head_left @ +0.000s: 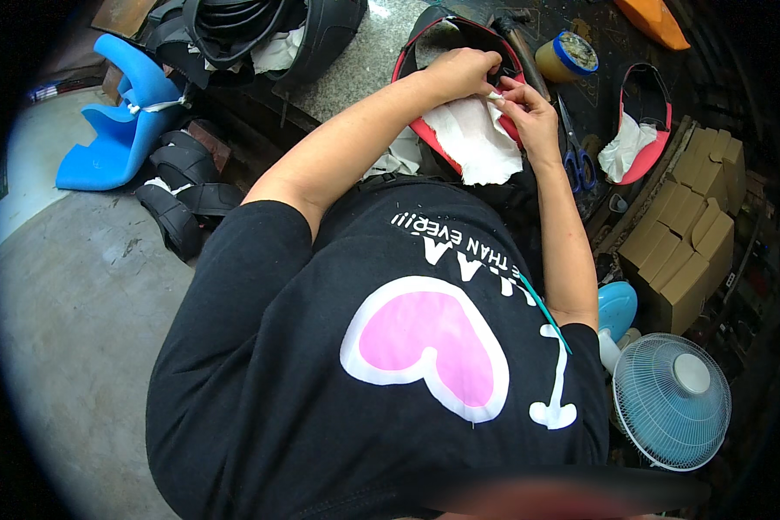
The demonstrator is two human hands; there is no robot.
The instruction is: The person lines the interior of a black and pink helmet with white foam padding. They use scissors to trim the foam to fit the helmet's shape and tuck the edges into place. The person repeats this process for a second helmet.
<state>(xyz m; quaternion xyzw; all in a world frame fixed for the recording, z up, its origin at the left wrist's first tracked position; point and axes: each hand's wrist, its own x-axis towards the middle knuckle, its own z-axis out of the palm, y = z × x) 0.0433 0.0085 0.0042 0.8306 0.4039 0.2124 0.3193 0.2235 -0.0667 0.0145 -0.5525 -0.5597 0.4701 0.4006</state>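
Observation:
A black and red shoe upper (pixel 429 130) with a white cloth lining (pixel 475 143) lies at the table's edge, close against my body. My left hand (pixel 461 74) bends over its inner side, fingers curled together at the black band. Beside it, my right hand (pixel 529 114) pinches the upper edge of the white lining between thumb and fingers. The two hands nearly meet there, and the lining hangs loose toward me. What the left fingertips grip is hidden. A second red and black upper (pixel 646 156), with its own white lining, lies to the right.
Just right of my hands are a hammer (pixel 522 56), a blue-rimmed jar (pixel 568 57) and blue-handled scissors (pixel 579 166). Black straps (pixel 316 39) pile at the far left, near a blue foam piece (pixel 130 130). Cardboard boxes (pixel 685 247) and a fan (pixel 672 403) stand at right.

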